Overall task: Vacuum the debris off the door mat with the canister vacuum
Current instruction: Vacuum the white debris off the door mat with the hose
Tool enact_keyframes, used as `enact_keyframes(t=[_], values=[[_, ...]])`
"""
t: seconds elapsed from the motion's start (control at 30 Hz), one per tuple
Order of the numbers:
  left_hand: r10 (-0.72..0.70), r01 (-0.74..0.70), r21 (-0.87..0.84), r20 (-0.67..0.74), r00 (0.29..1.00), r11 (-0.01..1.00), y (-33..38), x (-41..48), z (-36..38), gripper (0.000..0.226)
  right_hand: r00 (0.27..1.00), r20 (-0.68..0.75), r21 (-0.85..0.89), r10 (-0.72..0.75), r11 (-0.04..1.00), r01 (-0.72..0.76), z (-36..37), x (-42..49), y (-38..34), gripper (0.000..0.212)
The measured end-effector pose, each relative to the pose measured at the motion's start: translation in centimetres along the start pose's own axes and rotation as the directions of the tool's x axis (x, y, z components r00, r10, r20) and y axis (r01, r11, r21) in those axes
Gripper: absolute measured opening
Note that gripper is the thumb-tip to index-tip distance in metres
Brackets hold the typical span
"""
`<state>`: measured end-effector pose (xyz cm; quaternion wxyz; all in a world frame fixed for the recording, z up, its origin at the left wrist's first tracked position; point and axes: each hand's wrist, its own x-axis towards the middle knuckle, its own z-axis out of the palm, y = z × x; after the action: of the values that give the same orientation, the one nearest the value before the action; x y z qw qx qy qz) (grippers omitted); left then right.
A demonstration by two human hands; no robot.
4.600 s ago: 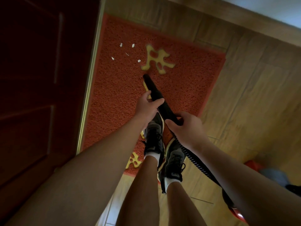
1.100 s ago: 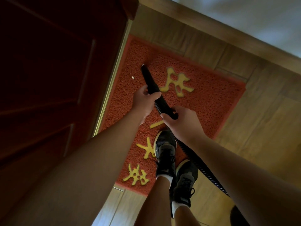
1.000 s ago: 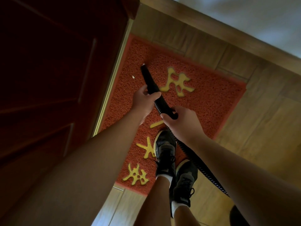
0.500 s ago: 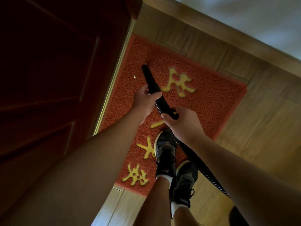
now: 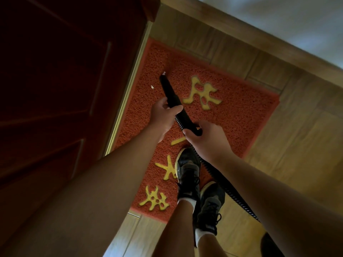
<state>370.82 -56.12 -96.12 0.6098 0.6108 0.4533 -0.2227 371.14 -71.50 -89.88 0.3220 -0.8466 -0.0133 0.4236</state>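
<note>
Filling the left side is a big dark red wooden door (image 5: 55,89), so dim that its panels are hard to see. Next to it is the brown wood-look floor (image 5: 297,145), and on the floor, right up against the door's edge, lies the red bristly door mat with yellow signs (image 5: 232,112). Legs and arms hide part of the mat's near end. A long black ribbed vacuum hose (image 5: 232,193) runs off under the right arm toward a dark round shape at the bottom corner, cut off and too dark to make out. Two black lace-up shoes (image 5: 188,175) stand at the mat's near end, one on it and one partly off. The right hand (image 5: 206,138) has its fingers wrapped tight round the hose. The left hand (image 5: 163,115) curls round the black plastic nozzle tube (image 5: 169,91), thumb on top. The nozzle's tip is down on the mat near the door. One small white scrap (image 5: 164,72) is at the tip, and another tiny white bit (image 5: 152,87) lies just beside the tube.
</note>
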Motion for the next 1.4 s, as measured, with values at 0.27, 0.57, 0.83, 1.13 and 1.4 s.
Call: enact_keyframes(t=[0.27, 0.57, 0.83, 1.13, 1.4], values=[[-0.019, 0.019, -0.010, 0.000, 1.000, 1.000, -0.8, -0.1, 0.0, 0.034, 1.000, -0.001, 0.002, 0.012, 1.000, -0.012, 0.3, -0.5, 0.1, 0.025], [0.000, 0.000, -0.021, 0.008, 1.000, 1.000, 0.4, 1.5, 0.4, 0.033, 1.000, -0.017, 0.016, 0.018, 1.000, -0.018, -0.5, 1.0, -0.4, 0.027], [-0.003, 0.004, -0.009, 0.004, 1.000, 1.000, 0.3, 1.2, 0.1, 0.027, 1.000, -0.021, 0.000, 0.020, 1.000, -0.020, -0.4, 0.7, -0.5, 0.026], [-0.032, 0.032, -0.001, -0.022, 0.999, 0.999, -1.0, -0.2, -0.4, 0.033, 0.999, 0.011, -0.011, 0.033, 0.999, -0.033, 0.5, -0.7, -0.3, 0.024], [-0.035, 0.035, 0.000, -0.014, 0.999, 0.999, -1.6, -1.1, -0.5, 0.033, 1.000, 0.011, -0.015, 0.024, 1.000, -0.024, 0.9, -1.3, 0.3, 0.024]])
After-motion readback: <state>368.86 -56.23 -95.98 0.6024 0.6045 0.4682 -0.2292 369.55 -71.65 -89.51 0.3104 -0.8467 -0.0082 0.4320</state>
